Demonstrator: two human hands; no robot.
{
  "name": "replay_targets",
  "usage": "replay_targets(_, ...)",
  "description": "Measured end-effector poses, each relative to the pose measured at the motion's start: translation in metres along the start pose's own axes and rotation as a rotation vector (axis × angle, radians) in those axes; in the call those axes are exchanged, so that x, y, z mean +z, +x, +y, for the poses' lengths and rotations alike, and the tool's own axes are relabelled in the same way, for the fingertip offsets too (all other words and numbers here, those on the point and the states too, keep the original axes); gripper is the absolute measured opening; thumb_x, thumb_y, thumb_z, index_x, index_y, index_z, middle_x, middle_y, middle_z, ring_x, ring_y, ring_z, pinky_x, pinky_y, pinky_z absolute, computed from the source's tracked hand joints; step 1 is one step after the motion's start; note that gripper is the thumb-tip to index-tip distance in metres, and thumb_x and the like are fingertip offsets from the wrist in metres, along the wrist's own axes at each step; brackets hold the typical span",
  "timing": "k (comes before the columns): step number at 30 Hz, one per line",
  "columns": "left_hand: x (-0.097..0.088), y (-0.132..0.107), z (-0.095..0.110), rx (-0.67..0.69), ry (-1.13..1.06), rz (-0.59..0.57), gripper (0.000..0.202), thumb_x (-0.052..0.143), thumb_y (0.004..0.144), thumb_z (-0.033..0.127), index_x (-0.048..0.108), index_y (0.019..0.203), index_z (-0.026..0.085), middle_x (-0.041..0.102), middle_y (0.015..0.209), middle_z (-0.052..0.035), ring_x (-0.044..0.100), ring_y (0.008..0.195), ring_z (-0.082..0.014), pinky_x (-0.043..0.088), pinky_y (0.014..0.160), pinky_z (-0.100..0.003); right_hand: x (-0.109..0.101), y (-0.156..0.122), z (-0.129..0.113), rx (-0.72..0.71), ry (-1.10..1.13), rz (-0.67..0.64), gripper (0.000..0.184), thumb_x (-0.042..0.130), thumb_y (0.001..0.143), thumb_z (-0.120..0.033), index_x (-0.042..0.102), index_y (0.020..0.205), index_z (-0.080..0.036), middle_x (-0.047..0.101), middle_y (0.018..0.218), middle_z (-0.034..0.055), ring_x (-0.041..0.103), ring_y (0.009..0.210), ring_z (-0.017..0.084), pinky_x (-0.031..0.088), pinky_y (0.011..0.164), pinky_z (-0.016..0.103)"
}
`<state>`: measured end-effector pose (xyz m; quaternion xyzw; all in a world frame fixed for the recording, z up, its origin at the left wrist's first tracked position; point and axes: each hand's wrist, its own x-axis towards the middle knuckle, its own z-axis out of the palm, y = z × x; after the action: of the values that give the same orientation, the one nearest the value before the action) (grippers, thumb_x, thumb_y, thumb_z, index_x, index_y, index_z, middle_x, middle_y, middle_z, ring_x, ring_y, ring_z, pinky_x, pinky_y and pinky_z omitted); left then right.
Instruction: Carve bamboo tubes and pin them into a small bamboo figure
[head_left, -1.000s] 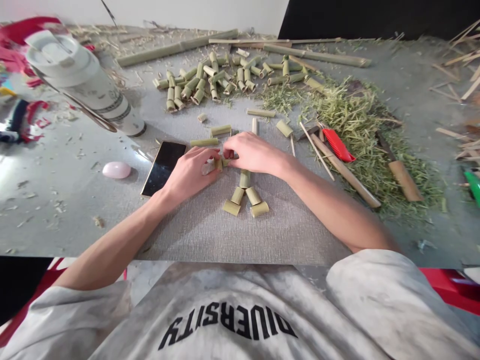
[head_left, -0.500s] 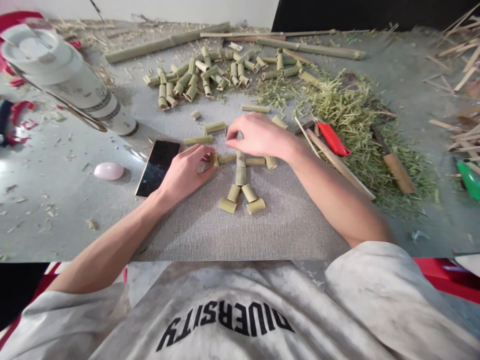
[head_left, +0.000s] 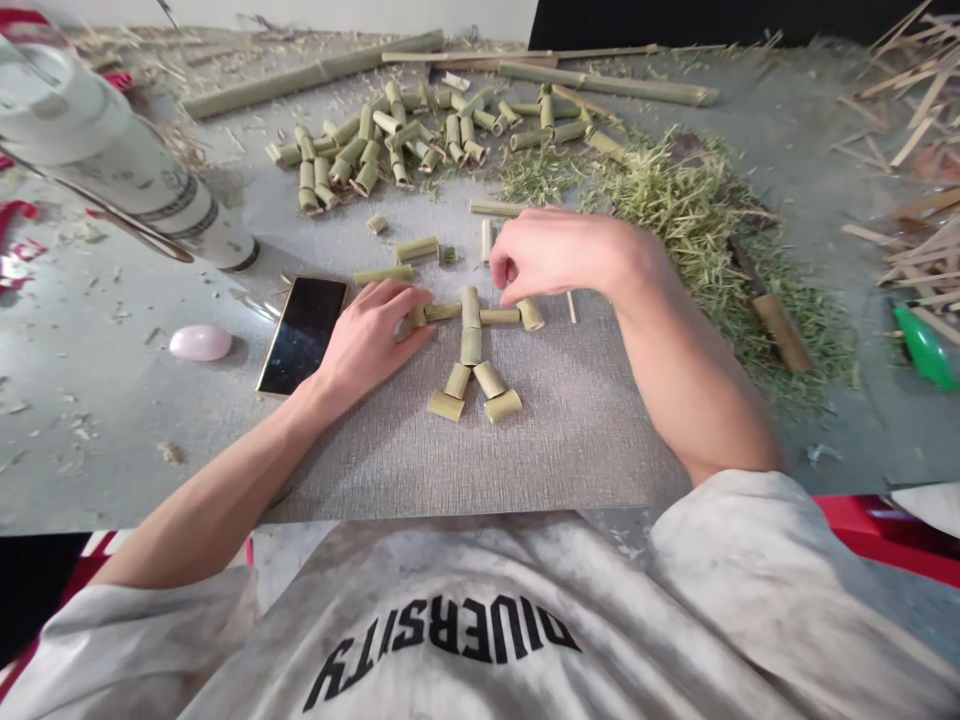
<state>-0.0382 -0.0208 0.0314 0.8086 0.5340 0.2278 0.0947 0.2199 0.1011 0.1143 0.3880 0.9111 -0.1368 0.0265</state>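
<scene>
Short bamboo pieces lie on the grey mat in the shape of a small figure, with a trunk piece (head_left: pixel 470 335), angled legs and two thin side pieces. My left hand (head_left: pixel 375 328) has thumb and forefinger around the short bamboo piece (head_left: pixel 417 316) at the left end. Above the right side of the figure hovers my right hand (head_left: pixel 555 252), its fingers curled together; whether anything is in them is hidden. Below its fingertips is the right end piece (head_left: pixel 531 314). A pale bamboo piece (head_left: pixel 486 240) lies just left of its knuckles.
A phone (head_left: pixel 301 335) and a pink oval object (head_left: pixel 200 343) lie at left, near a tall white bottle (head_left: pixel 150 180). Behind are a bamboo pile (head_left: pixel 367 150) and long poles (head_left: pixel 315 75). Shavings (head_left: pixel 675 200) and a wooden-handled tool (head_left: pixel 782 330) lie at right.
My right hand has moved right, from over the top of the trunk to over the right side piece. My left hand stays by the left end piece. The view has shifted slightly.
</scene>
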Motion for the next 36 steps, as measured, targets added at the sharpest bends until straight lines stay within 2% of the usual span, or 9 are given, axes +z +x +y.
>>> replay_targets(2, 0.003, 0.001, 0.001, 0.001, 0.010, 0.005, 0.028, 0.067, 0.105, 0.037, 0.075, 0.129, 0.023, 0.077, 0.131, -0.0111, 0.069, 0.124, -0.0327, 0.056, 0.112, -0.051, 0.001, 0.001, -0.010, 0.003, -0.062, -0.168, 0.008, 0.093, 0.080, -0.014, 0.086, 0.080, -0.018, 0.070, 0.066, -0.0014, 0.066, 0.069, 0.017, 0.044, 0.072, 0.032)
replay_targets(3, 0.004, 0.002, 0.001, 0.002, 0.012, 0.008, 0.027, 0.066, 0.106, 0.036, 0.075, 0.127, 0.023, 0.077, 0.131, -0.0109, 0.069, 0.124, -0.0327, 0.056, 0.112, -0.050, 0.002, 0.001, -0.014, 0.004, -0.080, -0.208, 0.007, 0.093, 0.081, -0.015, 0.086, 0.080, -0.018, 0.070, 0.065, -0.0012, 0.065, 0.067, 0.017, 0.043, 0.070, 0.032)
replay_targets(10, 0.005, 0.001, -0.001, 0.010, -0.009, 0.013, 0.023, 0.062, 0.107, 0.035, 0.077, 0.122, 0.024, 0.077, 0.128, -0.0105, 0.070, 0.121, -0.0306, 0.056, 0.109, -0.047, 0.009, 0.004, -0.022, 0.003, -0.143, -0.233, 0.013, 0.090, 0.078, -0.016, 0.082, 0.070, -0.020, 0.059, 0.052, -0.0014, 0.057, 0.057, 0.016, 0.038, 0.062, 0.033)
replay_targets(17, 0.006, 0.000, -0.003, 0.039, -0.015, 0.030, 0.025, 0.061, 0.108, 0.033, 0.079, 0.122, 0.022, 0.077, 0.128, -0.0110, 0.071, 0.120, -0.0295, 0.057, 0.107, -0.045, 0.008, 0.003, -0.021, 0.024, -0.170, -0.215, 0.007, 0.085, 0.082, -0.017, 0.084, 0.076, -0.020, 0.066, 0.060, 0.0009, 0.061, 0.062, 0.018, 0.038, 0.064, 0.034)
replay_targets(20, 0.007, 0.000, -0.004, 0.049, -0.020, 0.044, 0.025, 0.061, 0.108, 0.030, 0.079, 0.121, 0.022, 0.077, 0.127, -0.0111, 0.071, 0.119, -0.0297, 0.057, 0.106, -0.045, 0.006, 0.003, -0.021, 0.022, -0.193, -0.257, 0.004, 0.083, 0.084, -0.021, 0.085, 0.081, -0.019, 0.068, 0.064, 0.0010, 0.060, 0.062, 0.017, 0.037, 0.062, 0.033)
replay_targets(23, 0.008, -0.001, -0.005, 0.058, -0.014, 0.061, 0.024, 0.061, 0.107, 0.028, 0.080, 0.120, 0.021, 0.077, 0.127, -0.0114, 0.071, 0.118, -0.0301, 0.057, 0.104, -0.046, 0.006, 0.005, -0.019, 0.009, -0.188, -0.307, 0.009, 0.081, 0.088, -0.026, 0.084, 0.085, -0.019, 0.073, 0.072, 0.0026, 0.062, 0.064, 0.018, 0.036, 0.061, 0.033)
replay_targets(28, 0.008, -0.001, -0.005, 0.054, -0.018, 0.063, 0.024, 0.061, 0.107, 0.029, 0.080, 0.120, 0.023, 0.077, 0.127, -0.0108, 0.071, 0.118, -0.0292, 0.057, 0.104, -0.045, 0.008, 0.007, -0.017, 0.004, -0.165, -0.317, 0.013, 0.083, 0.088, -0.030, 0.082, 0.080, -0.019, 0.074, 0.074, 0.0035, 0.063, 0.066, 0.019, 0.037, 0.062, 0.035)
replay_targets(31, 0.008, -0.001, -0.005, 0.059, -0.028, 0.061, 0.023, 0.062, 0.108, 0.031, 0.079, 0.121, 0.023, 0.076, 0.130, -0.0114, 0.071, 0.121, -0.0296, 0.058, 0.106, -0.046, 0.004, 0.005, -0.015, 0.009, -0.149, -0.294, 0.010, 0.085, 0.088, -0.030, 0.085, 0.090, -0.020, 0.078, 0.083, 0.0041, 0.067, 0.074, 0.021, 0.040, 0.066, 0.034)
replay_targets(36, 0.007, -0.002, -0.005, 0.048, -0.027, 0.052, 0.024, 0.067, 0.104, 0.030, 0.075, 0.125, 0.022, 0.075, 0.135, -0.0113, 0.070, 0.129, -0.0313, 0.057, 0.112, -0.049, -0.014, -0.005, -0.011, 0.078, -0.198, -0.272, 0.020, 0.086, 0.091, -0.028, 0.086, 0.108, -0.017, 0.081, 0.097, 0.0040, 0.072, 0.088, 0.021, 0.041, 0.073, 0.032)
